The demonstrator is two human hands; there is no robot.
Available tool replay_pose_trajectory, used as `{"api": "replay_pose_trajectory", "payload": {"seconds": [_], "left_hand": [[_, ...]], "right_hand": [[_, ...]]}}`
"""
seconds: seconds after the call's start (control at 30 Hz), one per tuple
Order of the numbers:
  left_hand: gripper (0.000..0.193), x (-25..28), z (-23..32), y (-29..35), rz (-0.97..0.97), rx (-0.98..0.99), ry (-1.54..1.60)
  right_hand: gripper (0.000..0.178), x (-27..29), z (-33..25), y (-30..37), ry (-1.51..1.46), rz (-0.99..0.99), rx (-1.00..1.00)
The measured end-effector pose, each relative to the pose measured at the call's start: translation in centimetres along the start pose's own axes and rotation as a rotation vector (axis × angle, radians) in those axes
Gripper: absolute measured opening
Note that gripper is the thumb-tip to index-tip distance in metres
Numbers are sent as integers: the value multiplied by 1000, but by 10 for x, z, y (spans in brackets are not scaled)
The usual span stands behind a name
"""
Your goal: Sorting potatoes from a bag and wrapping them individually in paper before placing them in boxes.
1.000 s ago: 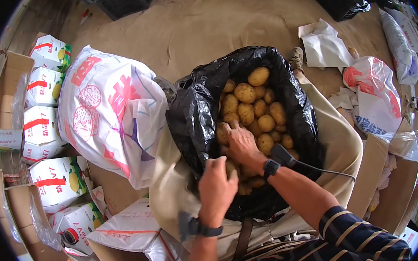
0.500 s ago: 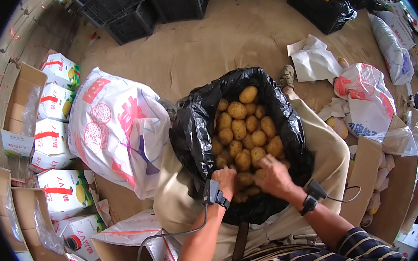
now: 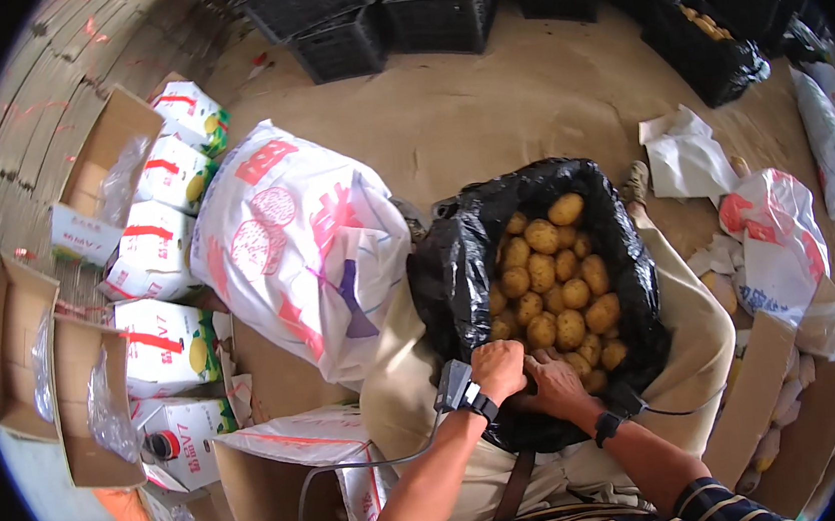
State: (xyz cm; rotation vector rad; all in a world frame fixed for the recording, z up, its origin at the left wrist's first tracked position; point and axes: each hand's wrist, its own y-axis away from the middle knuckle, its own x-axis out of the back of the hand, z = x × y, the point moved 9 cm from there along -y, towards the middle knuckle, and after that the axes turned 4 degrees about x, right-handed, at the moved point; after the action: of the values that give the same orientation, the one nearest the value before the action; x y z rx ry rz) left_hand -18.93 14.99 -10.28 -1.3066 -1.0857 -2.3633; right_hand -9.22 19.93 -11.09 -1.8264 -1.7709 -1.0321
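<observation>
Between my knees stands a container lined with a black plastic bag (image 3: 452, 257), partly filled with yellow-brown potatoes (image 3: 541, 271). My left hand (image 3: 500, 369) is closed at the near left part of the opening; what lies inside its fingers is hidden. Just beside it, my right hand (image 3: 560, 387) rests over the nearest potatoes with its fingers apart and thumb pointing left. Its fingertips are partly hidden, and I see nothing held in it. Both wrists wear dark straps, with a small cabled device at the left wrist.
A large white printed sack (image 3: 305, 241) stands to the left, before several white cartons (image 3: 159, 235) and open cardboard boxes (image 3: 98, 392). Black crates (image 3: 440, 19) line the back. On the right are white paper (image 3: 686, 154), another sack (image 3: 776, 226) and a box of net-wrapped produce (image 3: 777, 422).
The whole view has shifted, so the scene sits farther right. My right hand has drawn back from the potatoes and come close beside my left, which stays closed.
</observation>
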Motion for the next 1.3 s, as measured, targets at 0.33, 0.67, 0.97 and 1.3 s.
{"api": "replay_pose_trajectory", "payload": {"seconds": [0.33, 0.67, 0.97, 1.3], "left_hand": [[15, 119, -276, -29, 1161, 503, 1475], [46, 21, -451, -94, 588, 877, 532], [38, -84, -544, -204, 62, 367, -796], [35, -39, -558, -204, 533, 470, -47]], "right_hand": [[71, -41, -8, -31, -53, 25, -40], [78, -58, 15, -36, 49, 42, -55], [80, -98, 44, -22, -762, 67, -238], [62, -32, 6, -36, -165, 109, 25]]}}
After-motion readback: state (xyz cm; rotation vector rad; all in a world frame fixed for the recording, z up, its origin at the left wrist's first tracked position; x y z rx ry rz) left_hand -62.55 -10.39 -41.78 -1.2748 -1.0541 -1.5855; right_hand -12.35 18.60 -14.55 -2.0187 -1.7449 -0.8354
